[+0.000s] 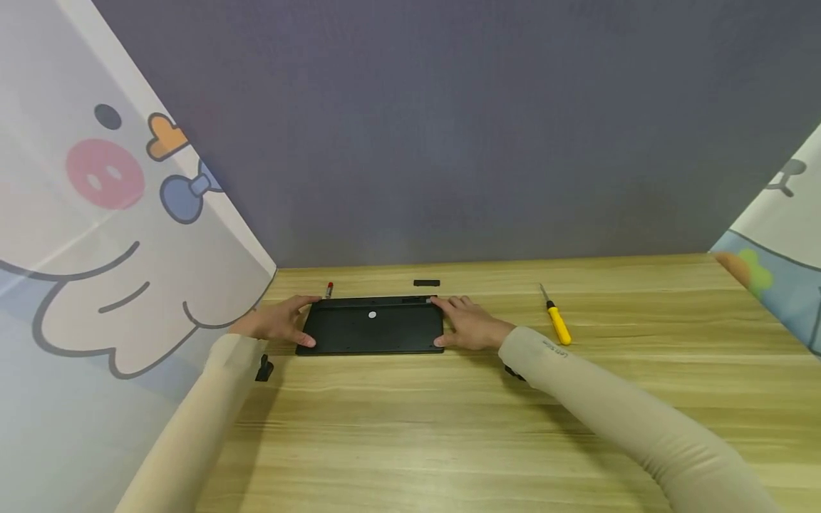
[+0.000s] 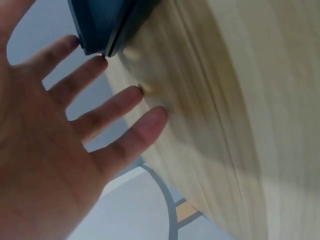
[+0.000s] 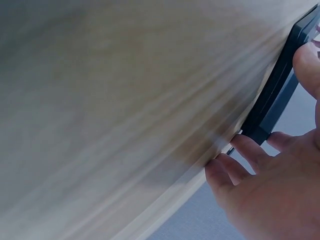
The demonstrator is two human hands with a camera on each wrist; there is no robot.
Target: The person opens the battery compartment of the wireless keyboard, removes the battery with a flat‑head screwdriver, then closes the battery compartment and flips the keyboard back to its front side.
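Holding the black keyboard (image 1: pixel 372 326) by its two short ends, the left hand (image 1: pixel 279 320) has spread, straight fingers on the 9 o'clock edge, while the right hand (image 1: pixel 468 324) lays its fingers on the 3 o'clock end, thumb on the near corner. It lies face down, flat on the wooden table (image 1: pixel 449 427). To handle it well, I think both hands should press evenly. At 3 o'clock lies a yellow screwdriver (image 1: pixel 556 320); at 12 o'clock a small black cover (image 1: pixel 426 283); at 11 o'clock a small red-tipped piece (image 1: pixel 329 288).

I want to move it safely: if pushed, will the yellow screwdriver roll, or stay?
The yellow screwdriver probably rolls sideways: its handle looks round and it lies free on the smooth wooden table. It seems stiff and light.
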